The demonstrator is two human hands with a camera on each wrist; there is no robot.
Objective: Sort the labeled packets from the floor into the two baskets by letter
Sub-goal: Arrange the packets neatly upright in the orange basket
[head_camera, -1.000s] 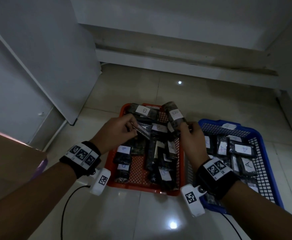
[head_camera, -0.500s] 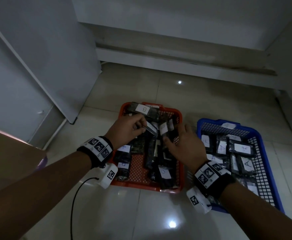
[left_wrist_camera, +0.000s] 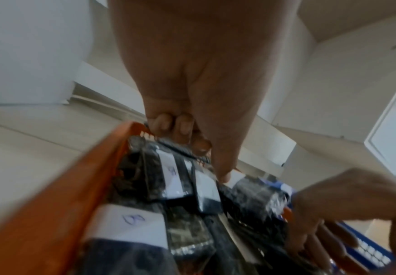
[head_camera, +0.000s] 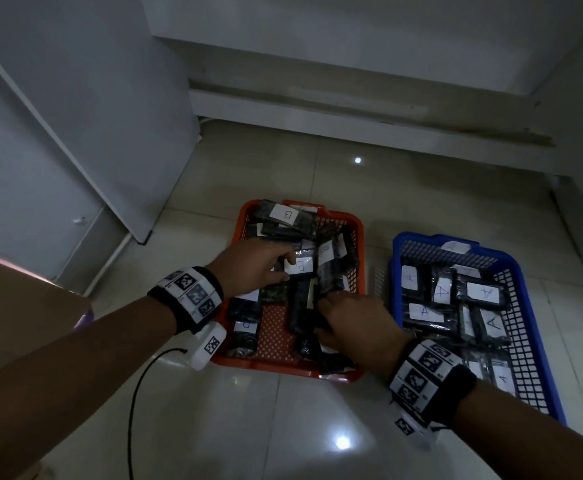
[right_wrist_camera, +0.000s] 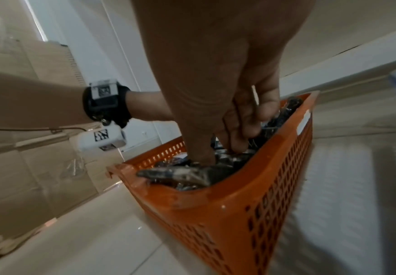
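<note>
On the tiled floor (head_camera: 283, 427) in front of the person stand an orange basket (head_camera: 359, 233) and, just beside it to the right, a blue basket (head_camera: 539, 368). The packets in the orange one show B labels (head_camera: 299, 265); those in the blue one show A labels (head_camera: 483, 292). No packet is visible on the bare floor, so the sorting looks nearly or wholly done. Both hands are down in the orange basket. The left hand (head_camera: 253, 268) has its fingers (left_wrist_camera: 168, 126) curled onto a dark packet (left_wrist_camera: 182, 148) near the far wall. The right hand (head_camera: 359, 325) has its fingers (right_wrist_camera: 239, 137) curled down among the packets at the near end; whether they hold one I cannot tell. What remains seems to be tidying the B pile.
</note>
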